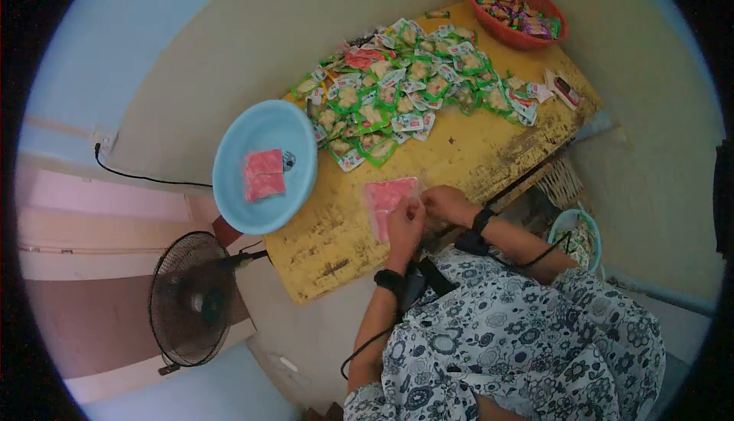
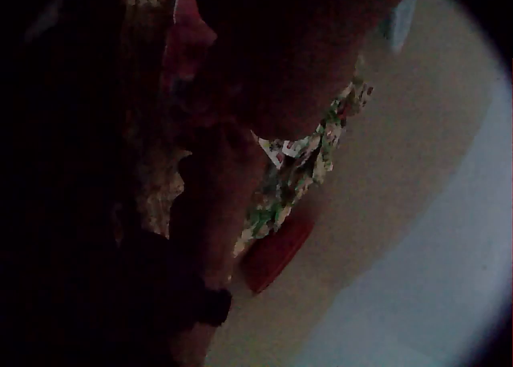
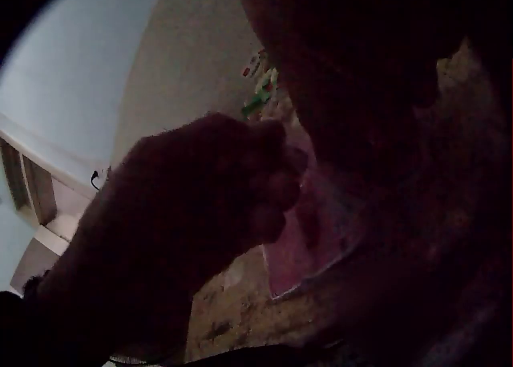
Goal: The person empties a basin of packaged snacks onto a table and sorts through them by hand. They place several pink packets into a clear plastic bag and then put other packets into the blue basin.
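A flat clear plastic packet with pink contents (image 1: 388,192) lies at the near edge of the yellow table, under both hands. My left hand (image 1: 405,230) is over its lower right part, with curled fingers pinching the plastic. From the right, my right hand (image 1: 449,205) meets it, thumb and fingertips pinching at the packet's right edge, close to the left fingertips. In the right wrist view the left hand's bent fingers overlap the pink packet (image 3: 300,255). Both wrist views are very dark, and the right fingertips are largely hidden there.
Green-edged snack packets (image 1: 382,100) are heaped along the table's wall side. A light blue basin (image 1: 229,165) with more pink packets (image 1: 264,176) stands left. A red basket (image 1: 489,33) of small wrapped pieces sits at the far corner. A fan (image 1: 191,299) stands left of the table (image 1: 329,257).
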Available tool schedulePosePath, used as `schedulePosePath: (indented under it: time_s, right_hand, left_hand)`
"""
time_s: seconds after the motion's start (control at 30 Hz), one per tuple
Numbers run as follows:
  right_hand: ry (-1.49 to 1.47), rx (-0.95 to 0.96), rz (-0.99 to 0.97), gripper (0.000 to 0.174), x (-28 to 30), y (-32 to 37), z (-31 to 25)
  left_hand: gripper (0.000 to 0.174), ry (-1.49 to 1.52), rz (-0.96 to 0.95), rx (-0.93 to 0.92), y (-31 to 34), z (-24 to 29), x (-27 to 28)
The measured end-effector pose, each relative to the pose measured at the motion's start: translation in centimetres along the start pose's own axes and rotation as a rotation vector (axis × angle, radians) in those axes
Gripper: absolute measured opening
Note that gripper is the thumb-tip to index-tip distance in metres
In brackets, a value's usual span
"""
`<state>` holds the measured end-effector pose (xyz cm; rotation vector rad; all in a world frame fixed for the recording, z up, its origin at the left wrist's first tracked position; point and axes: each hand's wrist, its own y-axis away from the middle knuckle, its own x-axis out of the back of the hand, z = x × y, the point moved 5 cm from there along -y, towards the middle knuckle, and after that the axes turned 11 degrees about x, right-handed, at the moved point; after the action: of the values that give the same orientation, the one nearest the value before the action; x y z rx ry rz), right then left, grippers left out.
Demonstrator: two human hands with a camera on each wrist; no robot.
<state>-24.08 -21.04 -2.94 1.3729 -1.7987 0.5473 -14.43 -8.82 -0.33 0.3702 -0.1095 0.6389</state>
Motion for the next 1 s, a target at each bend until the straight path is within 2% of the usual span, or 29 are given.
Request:
schedulePosePath:
  time_s: [0.1, 0.17, 0.27, 0.37, 0.47, 0.57, 0.6, 0.67, 0.7, 0.77, 0.83, 0.87, 0.97, 1.0]
  right_hand:
    - [0.053, -0.005, -0.021, 0.025, 1.3, 0.0, -1.1]
    - [0.027, -0.037, -0.083, 0.028, 2.5, -0.1, -1.6]
    - [-0.177, 0.028, 0.140, 0.028, 4.9, -0.6, -0.9]
    - [-0.130, 0.049, 0.274, 0.023, 7.8, -2.9, -0.2]
    - [-0.076, 0.087, 0.356, 0.022, 12.1, -6.6, -1.3]
    - [-0.027, 0.163, 0.507, 0.018, 15.6, -11.0, -1.4]
    - [-0.002, 0.164, 0.532, 0.018, 16.5, -12.4, -1.3]
    - [0.046, 0.166, 0.584, 0.018, 18.4, -15.5, -1.2]
    - [0.082, 0.198, 0.584, 0.020, 19.3, -17.1, -1.1]
    - [0.156, 0.261, 0.578, 0.023, 20.6, -20.4, -0.6]
    - [0.270, 0.312, 0.608, 0.026, 21.2, -23.1, -0.8]
    - [0.329, 0.343, 0.632, 0.027, 21.5, -24.3, -1.1]
    - [0.377, 0.224, 0.399, 0.042, 20.8, -29.3, -0.5]
    - [0.376, 0.176, 0.377, 0.045, 20.8, -30.6, -0.3]
  left_hand:
    - [0.012, 0.121, -0.027, 0.039, 0.0, 0.1, 0.7]
    - [0.011, 0.287, -0.083, 0.137, -0.8, -3.6, 0.3]
    - [0.012, 0.269, -0.062, 0.152, 0.0, -3.2, 1.4]
    - [0.015, 0.348, -0.136, 0.184, -0.8, -5.8, 0.7]
    - [0.014, 0.410, -0.285, 0.275, -0.1, -5.1, 1.0]
    - [0.012, 0.556, -0.355, 0.340, 0.5, -5.5, 1.0]
    - [0.013, 0.394, -0.327, 0.186, 0.3, -4.9, 1.6]
    - [0.013, 0.392, -0.370, 0.286, 0.7, -5.7, 1.4]
    - [0.014, 0.390, -0.392, 0.338, 0.6, -5.6, 1.3]
    - [0.014, 0.485, -0.357, 0.287, 1.2, -2.5, 1.9]
    - [0.014, 0.590, -0.406, 0.382, 1.7, -4.1, 1.2]
    - [0.014, 0.594, -0.410, 0.346, 1.5, -4.7, 1.1]
    - [0.014, 0.622, -0.443, 0.315, 0.6, -6.9, 0.6]
    - [0.014, 0.616, -0.466, 0.335, 0.4, -6.8, 1.2]
